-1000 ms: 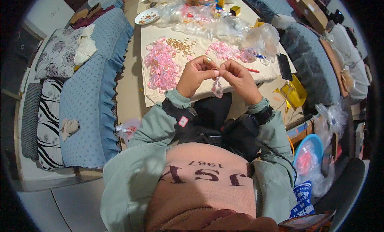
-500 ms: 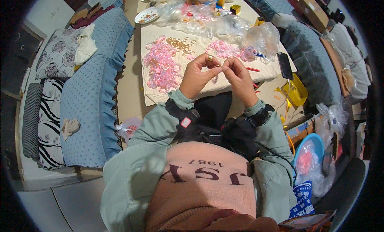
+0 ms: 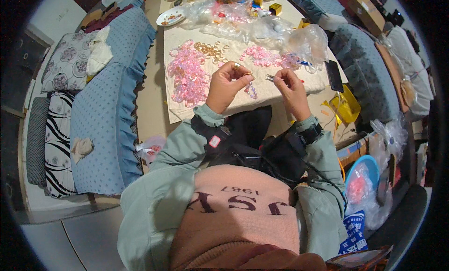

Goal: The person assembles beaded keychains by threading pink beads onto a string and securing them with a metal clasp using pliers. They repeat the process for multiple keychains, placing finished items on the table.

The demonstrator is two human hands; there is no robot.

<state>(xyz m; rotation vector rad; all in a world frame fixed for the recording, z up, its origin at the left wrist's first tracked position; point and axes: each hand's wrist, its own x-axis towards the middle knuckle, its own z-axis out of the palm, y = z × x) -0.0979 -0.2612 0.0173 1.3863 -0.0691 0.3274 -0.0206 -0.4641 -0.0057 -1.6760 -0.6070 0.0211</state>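
My left hand [image 3: 224,86] pinches a small gold ring clasp between thumb and forefinger. From it hangs a short strand of pink and lilac beads [image 3: 252,90]. Apart from it, at the right, my right hand [image 3: 293,91] is closed on small pliers [image 3: 270,78]. Their silver jaws point toward the strand, and a bit of red handle shows beside the fingers. Left of my hands lies a large heap of pink bead strands [image 3: 188,79]. Gold ring clasps [image 3: 213,51] are piled at its upper right. Another group of pink beads [image 3: 261,56] lies beyond my hands.
Clear plastic bags [image 3: 271,30] cover the far part of the cloth-covered table [image 3: 180,113]. A white plate [image 3: 170,17] stands at the far left, a dark phone [image 3: 333,76] at the right edge. A blue basin [image 3: 372,166] is on the floor at right. Blue-covered sofas [image 3: 110,102] flank the table.
My hands were together over the clasp and have moved apart. The right one has drawn to the right, and the pliers' jaws now show. The bead strand hangs more plainly in view.
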